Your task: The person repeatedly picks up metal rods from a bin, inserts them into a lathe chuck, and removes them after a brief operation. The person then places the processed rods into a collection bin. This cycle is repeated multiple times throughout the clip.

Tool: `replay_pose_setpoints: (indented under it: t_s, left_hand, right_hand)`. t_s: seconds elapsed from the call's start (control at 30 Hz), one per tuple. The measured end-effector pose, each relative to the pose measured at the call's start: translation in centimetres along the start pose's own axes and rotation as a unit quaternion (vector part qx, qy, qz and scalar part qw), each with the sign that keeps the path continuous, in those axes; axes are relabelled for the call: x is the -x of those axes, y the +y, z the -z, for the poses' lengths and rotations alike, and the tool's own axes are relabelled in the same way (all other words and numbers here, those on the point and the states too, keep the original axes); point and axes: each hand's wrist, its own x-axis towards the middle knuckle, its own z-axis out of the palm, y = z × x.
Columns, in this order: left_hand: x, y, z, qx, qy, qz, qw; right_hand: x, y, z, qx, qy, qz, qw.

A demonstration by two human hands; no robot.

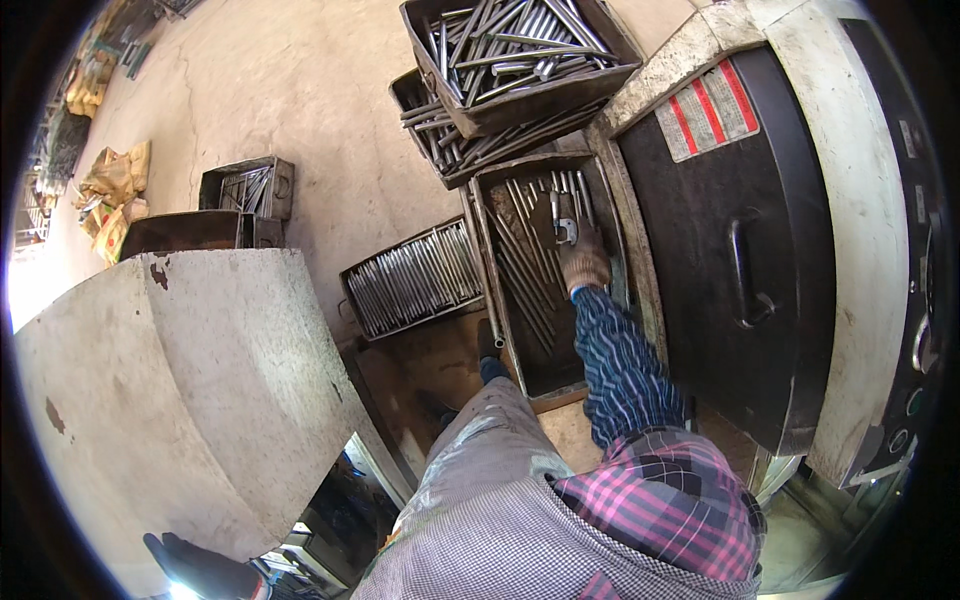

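Observation:
My right hand (581,252), in a knitted glove with a tan cuff, reaches down into a long dark metal tray (552,372). Its fingers are closed round a small silver metal tool (566,230) with a curved frame; its exact kind is too small to tell. Beneath and beside that hand lie several thin metal rods (525,270), some slanting along the tray's left side, others near its far end. At the lower left, my left hand (205,568) wears a dark glove and holds nothing visible. Its fingers stretch out beside a pale machine cover (200,390), near a bright light.
Two stacked metal bins (470,125) heaped with rods stand beyond the tray. To its left is a box (350,290) of neatly rowed rods. A machine with a black door (725,240) and handle borders the right. More bins (285,190) and crumpled sacks (115,185) lie far left.

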Motion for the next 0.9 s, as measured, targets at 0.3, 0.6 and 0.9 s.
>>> replay_pose_setpoints:
  t_s: [0.3, 0.6, 0.9]
  left_hand:
    - [-0.1, 0.2, 0.4, -0.002, 0.002, -0.008, 1.000]
    - [-0.2, -0.6, 0.1, 0.000, 0.007, -0.010, 1.000]
    - [-0.4, 0.1, 0.4, -0.006, 0.018, -0.026, 0.999]
  right_hand:
    - [9.6, 10.5, -8.4, 0.192, -0.134, -0.104, 0.967]
    - [4.4, 12.9, -15.1, 0.256, -0.270, -0.019, 0.928]
    - [2.9, 16.2, -17.0, 0.301, -0.276, -0.043, 0.912]
